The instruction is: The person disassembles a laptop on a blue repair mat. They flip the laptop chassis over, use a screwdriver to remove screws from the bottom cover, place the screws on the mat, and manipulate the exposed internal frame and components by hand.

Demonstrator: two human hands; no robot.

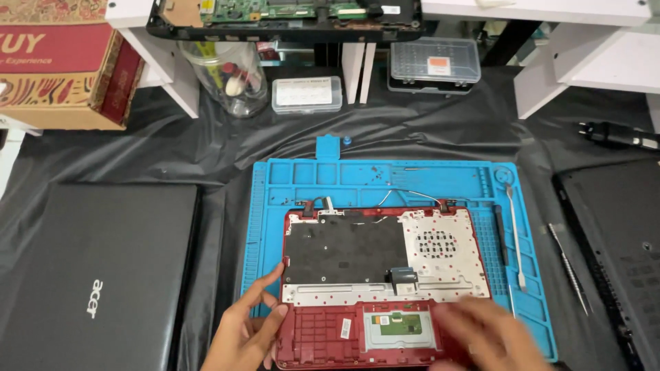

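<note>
Down at the near edge, the left hand (249, 328) was spread open, fingers loose, its fingertips touching the left side of a red laptop shell (323, 336) without gripping it. The right hand (485, 333) lay over the shell's lower right corner, so blurred that I could not tell whether it was open or clasping the edge. The shell rested face down on a blue repair mat (385, 175), showing a black sheet, a perforated metal plate and the green touchpad board (401, 324). The mat's moulded compartments held a few tiny screws, too small to count, and slim metal pry tools (515, 237) lay in its right channel. Further back on the black-draped worktop (172, 151) stood a clear jar (227, 79) with tools whose kinds were hard to make out, a small clear parts box (306, 94) and a larger compartment case (434, 63), contents unclear. A closed black laptop (103, 275) lay to the left, another dark one (619, 254) was cut off at the right, and an opened chassis (285, 17) was cropped at the top beside a cardboard box (62, 65).
</note>
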